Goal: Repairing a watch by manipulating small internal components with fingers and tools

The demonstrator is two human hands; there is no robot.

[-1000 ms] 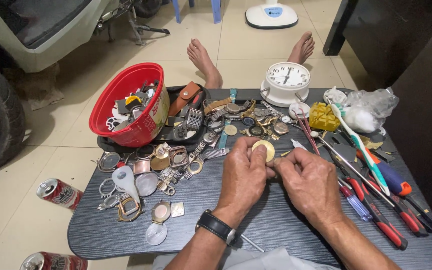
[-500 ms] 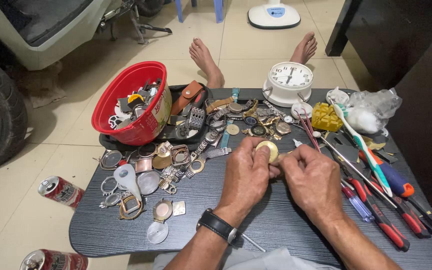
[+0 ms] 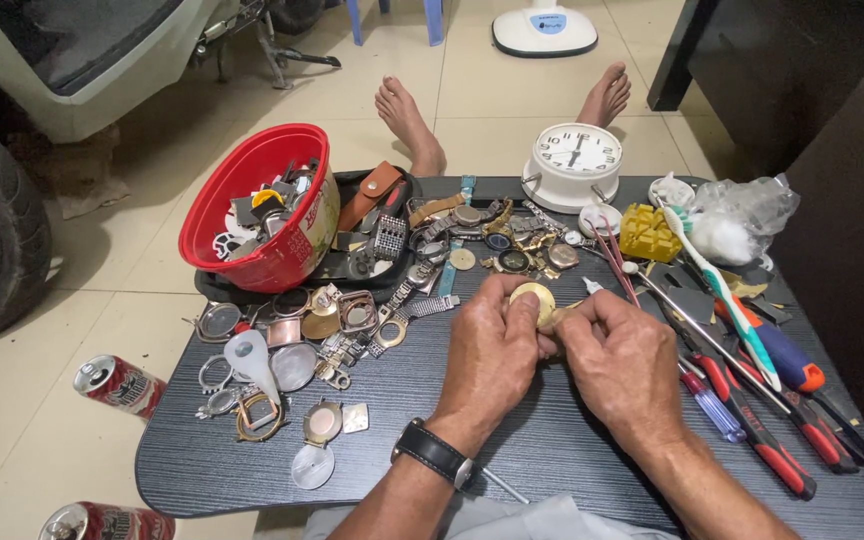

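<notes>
Two drink cans (image 3: 117, 385) lay on the tiled floor at the far left, one beside the bench's (image 3: 552, 450) corner and the other partly cut off by the lower edge of the view. On the dark bench itself, a red bowl (image 3: 252, 210) full of odd parts leaned tilted on a black tray. Below it lay a scatter of loose watch cases (image 3: 297, 335), crystals and bands (too many and too jumbled to sort one from another). More watches and straps (image 3: 482, 235) spread toward the middle.

At the centre, the left hand (image 3: 487, 360), with a black wristwatch on its wrist, pinched a small round gold watch case (image 3: 534, 298); its fingers (image 3: 512, 300) were closed around the left rim, holding the case just above the bench top. The right hand (image 3: 622, 365) met it from the other side, its fingers curled tight and touching the case; whether they also held a small tool could not be told.

Behind the hands stood a white alarm clock (image 3: 574, 162). Farther right sat a yellow block (image 3: 649, 233), a crumpled clear plastic bag (image 3: 742, 215) and a toothbrush (image 3: 720, 285), with a row of red-handled screwdrivers (image 3: 762, 430) lying along the bench's right edge. Two bare feet rested on the floor beyond the bench.
</notes>
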